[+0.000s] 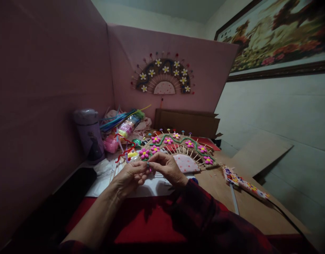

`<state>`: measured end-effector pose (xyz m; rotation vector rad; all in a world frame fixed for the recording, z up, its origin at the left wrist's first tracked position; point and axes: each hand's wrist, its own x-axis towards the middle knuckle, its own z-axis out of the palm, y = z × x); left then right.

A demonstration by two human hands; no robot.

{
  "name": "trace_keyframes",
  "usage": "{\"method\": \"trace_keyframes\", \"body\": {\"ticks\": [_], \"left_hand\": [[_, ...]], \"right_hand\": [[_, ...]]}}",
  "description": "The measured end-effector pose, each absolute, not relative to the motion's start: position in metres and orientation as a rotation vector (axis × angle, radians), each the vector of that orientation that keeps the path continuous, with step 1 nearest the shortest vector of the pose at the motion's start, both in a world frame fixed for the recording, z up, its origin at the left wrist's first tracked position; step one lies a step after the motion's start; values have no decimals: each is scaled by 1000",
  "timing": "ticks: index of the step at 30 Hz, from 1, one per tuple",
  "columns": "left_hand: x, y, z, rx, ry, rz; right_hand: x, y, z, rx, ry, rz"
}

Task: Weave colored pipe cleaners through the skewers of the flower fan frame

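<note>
My left hand and my right hand meet in front of the fan, fingertips pinched together. Between them is a tiny blue-green piece, too small to name surely. Just behind my hands lies a half-round craft fan of brown twine and thin sticks. Pink flowers with yellow centres and a wavy green strip decorate it, and coloured knobs tip the sticks along its top edge. At its base is a pale half-circle with pink dots. My right hand covers part of the fan's lower left.
On the left stand a purple tumbler and a dark flat object. Pipe cleaners and bagged coloured clay lie behind. A flower-patterned glue gun with a cord is on the right. Another fan hangs on the pink panel.
</note>
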<state>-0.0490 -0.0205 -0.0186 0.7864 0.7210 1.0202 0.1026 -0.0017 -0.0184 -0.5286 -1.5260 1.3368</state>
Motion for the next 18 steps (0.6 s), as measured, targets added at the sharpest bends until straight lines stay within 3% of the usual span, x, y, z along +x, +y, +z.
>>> {"method": "trace_keyframes", "body": {"ticks": [18], "left_hand": [[-51,-19,-23,881,674,1011]], "right_hand": [[99,-7,-20,-437,-1465,1519]]}}
